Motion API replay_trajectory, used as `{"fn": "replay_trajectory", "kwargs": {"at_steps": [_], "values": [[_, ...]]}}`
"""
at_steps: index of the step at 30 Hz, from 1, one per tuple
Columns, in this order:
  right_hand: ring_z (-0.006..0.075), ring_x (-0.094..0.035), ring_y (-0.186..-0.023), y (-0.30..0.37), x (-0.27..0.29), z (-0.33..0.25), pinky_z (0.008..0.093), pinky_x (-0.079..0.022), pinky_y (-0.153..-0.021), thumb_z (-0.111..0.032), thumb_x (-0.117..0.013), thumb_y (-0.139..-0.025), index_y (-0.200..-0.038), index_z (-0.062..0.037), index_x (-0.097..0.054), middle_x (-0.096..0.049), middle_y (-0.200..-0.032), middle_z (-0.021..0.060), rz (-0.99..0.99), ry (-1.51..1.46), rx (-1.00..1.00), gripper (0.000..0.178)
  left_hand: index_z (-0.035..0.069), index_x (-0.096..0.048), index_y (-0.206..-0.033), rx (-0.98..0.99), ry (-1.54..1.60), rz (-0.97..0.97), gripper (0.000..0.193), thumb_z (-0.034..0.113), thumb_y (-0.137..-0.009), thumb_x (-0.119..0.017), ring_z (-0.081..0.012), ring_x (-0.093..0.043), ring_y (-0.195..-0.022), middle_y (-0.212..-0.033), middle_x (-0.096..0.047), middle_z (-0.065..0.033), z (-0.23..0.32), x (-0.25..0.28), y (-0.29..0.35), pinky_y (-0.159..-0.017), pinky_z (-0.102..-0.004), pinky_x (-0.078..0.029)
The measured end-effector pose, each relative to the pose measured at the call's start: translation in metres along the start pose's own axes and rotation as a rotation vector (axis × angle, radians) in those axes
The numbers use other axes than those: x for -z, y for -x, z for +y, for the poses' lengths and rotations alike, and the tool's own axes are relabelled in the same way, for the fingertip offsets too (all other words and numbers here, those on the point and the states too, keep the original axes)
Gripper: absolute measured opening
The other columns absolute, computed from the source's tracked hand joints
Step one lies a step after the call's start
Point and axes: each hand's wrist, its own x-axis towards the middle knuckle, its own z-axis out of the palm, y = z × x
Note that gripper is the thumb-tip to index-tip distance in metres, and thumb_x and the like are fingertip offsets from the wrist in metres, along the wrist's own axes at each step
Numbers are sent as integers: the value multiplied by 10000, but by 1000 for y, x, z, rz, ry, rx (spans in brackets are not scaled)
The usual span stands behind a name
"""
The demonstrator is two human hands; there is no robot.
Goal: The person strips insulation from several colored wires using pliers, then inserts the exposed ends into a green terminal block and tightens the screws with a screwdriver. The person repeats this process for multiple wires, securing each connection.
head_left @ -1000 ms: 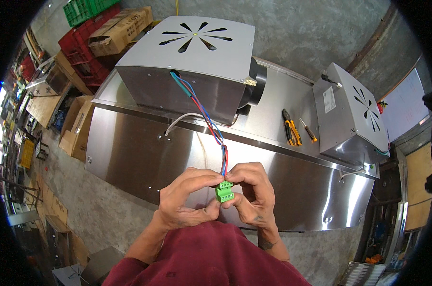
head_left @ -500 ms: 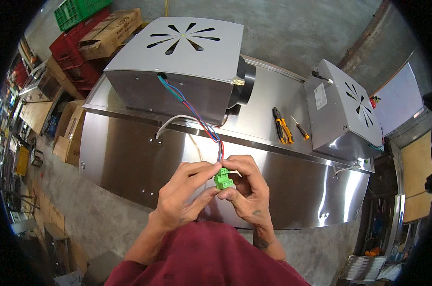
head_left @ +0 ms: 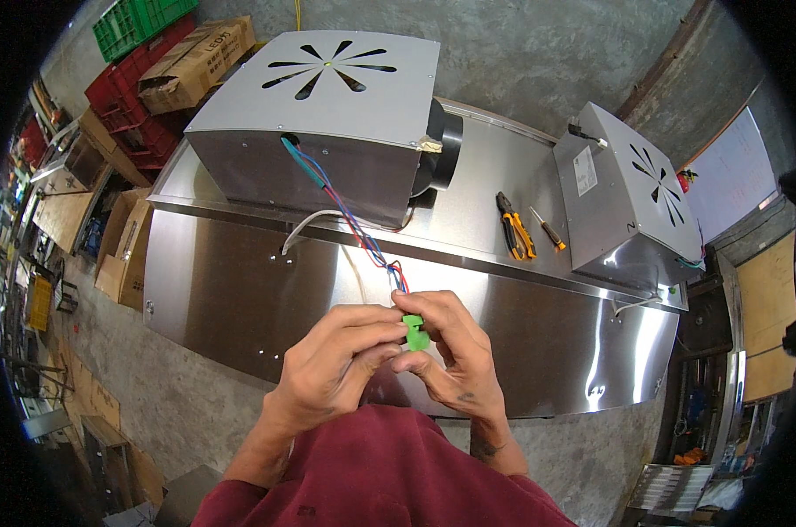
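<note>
A small green plug connector (head_left: 414, 335) sits between my two hands, just above a long stainless steel hood (head_left: 240, 290). My left hand (head_left: 341, 362) pinches it from the left and my right hand (head_left: 449, 351) grips it from the right. A bundle of red and blue wires (head_left: 349, 220) runs from the connector up into the side of a grey metal fan housing (head_left: 327, 114) with a star-shaped slot pattern on top. A white cable (head_left: 306, 224) loops out of a hole in the steel hood beside the wires.
A second grey fan housing (head_left: 630, 198) stands at the right end of the hood. Yellow-handled pliers (head_left: 514, 227) and a small screwdriver (head_left: 547, 228) lie between the housings. Cardboard boxes (head_left: 196, 61), red and green crates (head_left: 143, 22) stand at the upper left on the concrete floor.
Both hands stay on the green connector, fingers shifting around it slightly. The view has drifted, so the hood and housings sit a little further left and up.
</note>
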Motion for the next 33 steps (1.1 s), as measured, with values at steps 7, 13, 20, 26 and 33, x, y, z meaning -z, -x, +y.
{"fn": "replay_trajectory", "kwargs": {"at_steps": [7, 13, 20, 26, 33], "values": [[254, -714, -1190, 8, -9, 16, 368, -595, -976, -211, -924, -870, -1384, -15, -685, -729, -1276, 169, 112, -376, -23, 600, -38, -670, -1334, 187, 371, 45, 347, -66, -990, -706, -218, -713, -1117, -1293, -628, -179, 0, 1, 5, -956, -345, -630], [236, -735, -1132, 8, -8, 20, 361, -607, -935, -141, -947, -845, -1333, -12, -689, -741, -1248, 156, 66, -276, 19, 567, 53, -650, -1500, 184, 338, -64, 843, 289, -777, -1014, -262, -651, -1230, -1376, -599, -155, -9, 4, 3, -1023, -413, -579], [233, -728, -1101, 6, -16, 12, 354, -593, -937, -103, -931, -864, -1312, 5, -688, -735, -1209, 159, 155, -231, 35, 521, 52, -710, -1434, 152, 194, -12, 709, 222, -802, -981, -255, -712, -1179, -1299, -719, -142, -5, -3, -2, -999, -382, -598], [206, -719, -1053, 13, -20, 10, 333, -592, -920, -88, -909, -898, -1290, 15, -670, -719, -1201, 153, 222, -193, -4, 471, 43, -734, -1389, 139, 195, 34, 624, 185, -826, -962, -251, -738, -1142, -1276, -750, -137, -6, -12, -4, -978, -368, -605], [151, -705, -980, 12, -20, 14, 296, -597, -868, -80, -889, -933, -1298, 11, -640, -682, -1179, 114, 224, -172, 11, 451, 40, -736, -1383, 176, 228, 27, 615, 183, -829, -960, -249, -739, -1137, -1250, -754, -137, -14, -16, -1, -973, -365, -601]]}}
